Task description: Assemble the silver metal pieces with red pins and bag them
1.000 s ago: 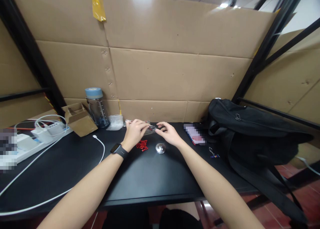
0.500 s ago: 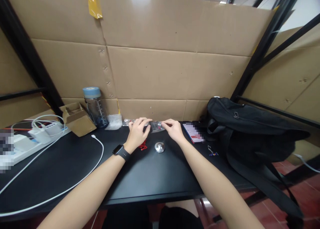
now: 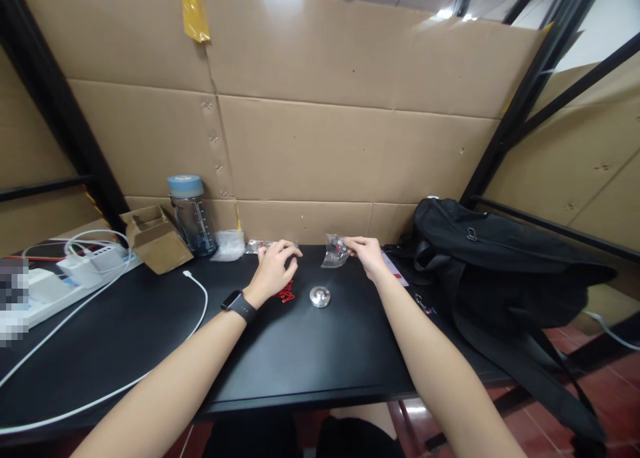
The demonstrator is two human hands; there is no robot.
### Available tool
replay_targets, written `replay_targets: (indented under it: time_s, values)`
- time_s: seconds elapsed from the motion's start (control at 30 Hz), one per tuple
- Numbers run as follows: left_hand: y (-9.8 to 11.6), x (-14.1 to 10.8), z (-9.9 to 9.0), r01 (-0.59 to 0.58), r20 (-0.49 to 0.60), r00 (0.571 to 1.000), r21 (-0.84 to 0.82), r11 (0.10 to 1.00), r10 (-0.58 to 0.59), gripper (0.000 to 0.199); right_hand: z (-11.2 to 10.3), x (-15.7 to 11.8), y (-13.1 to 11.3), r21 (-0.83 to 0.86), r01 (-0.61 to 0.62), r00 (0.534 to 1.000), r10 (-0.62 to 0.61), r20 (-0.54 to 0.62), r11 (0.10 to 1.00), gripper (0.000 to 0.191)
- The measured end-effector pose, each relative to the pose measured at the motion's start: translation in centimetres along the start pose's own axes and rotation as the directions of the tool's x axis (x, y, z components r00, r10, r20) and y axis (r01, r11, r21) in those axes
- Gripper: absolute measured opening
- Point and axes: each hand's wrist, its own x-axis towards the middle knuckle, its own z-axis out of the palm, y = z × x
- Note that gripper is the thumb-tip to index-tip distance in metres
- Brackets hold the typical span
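Clear plastic pouch [image 3: 331, 259], pinched at its right end between thumb and fingers of the right hand [image 3: 367, 253], at the far side of the smooth black tabletop [image 3: 310, 361], near the cardboard wall [image 3: 310, 158]. Probably gripped by one end because thin, slippery film offers little else to clasp; the rest left hanging toward the left, glossy and creased. Small dark and red pieces inside, too small to identify. Hard to tell whether touching the tabletop with the lower edge.

Fingers of the left hand [image 3: 274, 266] curved and apart, around nothing visible. Just beyond, second clear packet [image 3: 253, 247], flat and shiny; contact with it impossible to tell. Beside the same hand, red cord [image 3: 287, 293], partly hidden, bunched in loose loops.

Between the forearms, domed metal disc [image 3: 320, 297], polished and round, apparently stable on a broad base. Farther left, smoky translucent bottle [image 3: 195, 221] with blue lid, upright. At right, slack black fabric bag [image 3: 500, 245], perhaps placed sideways to give both hands room.
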Motion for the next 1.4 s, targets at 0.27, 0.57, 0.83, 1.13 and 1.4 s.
replay_targets:
  time_s: [0.27, 0.57, 0.83, 1.13, 1.4]
  values:
    - [-0.2, 0.0, 0.1, -0.012, -0.007, 1.0, -0.01, 1.0, 0.012, 0.02, -0.2, 0.0, -0.5, 0.01, 0.02, 1.0, -0.02, 0.013, 1.0, 0.042]
    - [-0.1, -0.1, 0.2, -0.018, -0.017, 1.0, -0.014, 1.0, 0.018, 0.019, -0.1, 0.3, -0.4, 0.055, 0.144, 0.987, -0.14, -0.076, 0.988, 0.04]
    - [-0.3, -0.1, 0.3, -0.032, -0.014, 0.999, -0.001, 0.999, 0.032, 0.018, -0.1, 0.5, -0.4, 0.114, 0.195, 0.967, -0.172, -0.186, 0.974, 0.04]
    - [1.4, -0.2, -0.6, -0.198, -0.073, 0.976, 0.076, 0.977, 0.204, 0.048, 3.2, -2.4, -1.8, 0.362, -0.04, 0.991, -0.011, 0.136, 0.932, 0.036]
    - [2.1, -0.4, -0.6, -0.41, -0.106, 0.897, 0.168, 0.896, 0.43, 0.024, 5.2, -4.2, -1.8, 0.274, -0.028, 0.98, -0.028, 0.198, 0.961, 0.035]
